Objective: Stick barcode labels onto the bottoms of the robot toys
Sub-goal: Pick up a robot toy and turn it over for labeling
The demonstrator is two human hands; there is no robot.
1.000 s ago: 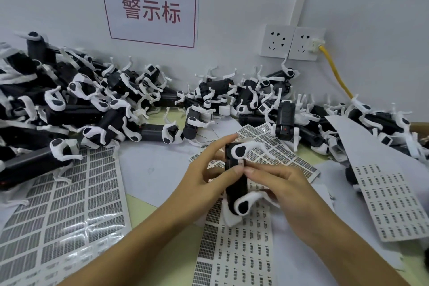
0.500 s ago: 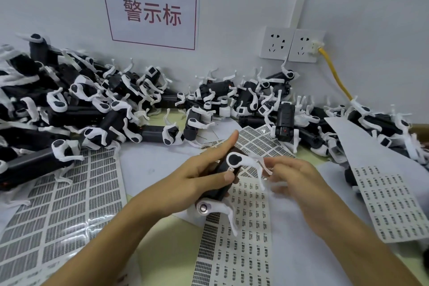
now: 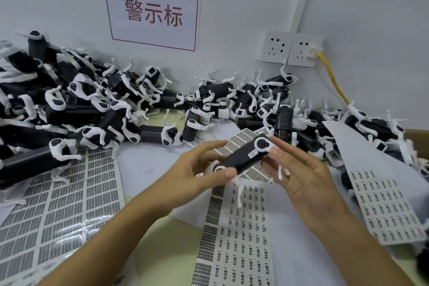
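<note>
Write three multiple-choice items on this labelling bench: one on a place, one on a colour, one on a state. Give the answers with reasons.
1. Where is the yellow cable plugged in?
A. the right wall socket
B. the left wall socket
C. a floor strip

2. What colour is the sign's lettering?
A. blue
B. red
C. green

3. How is the held robot toy supported?
A. lying on the table
B. left hand alone
C. between both hands

Answers:
1 A: its plug sits in the right wall socket.
2 B: the characters are red on white.
3 C: the left hand holds its lower end and the right hand touches its upper end.
</note>
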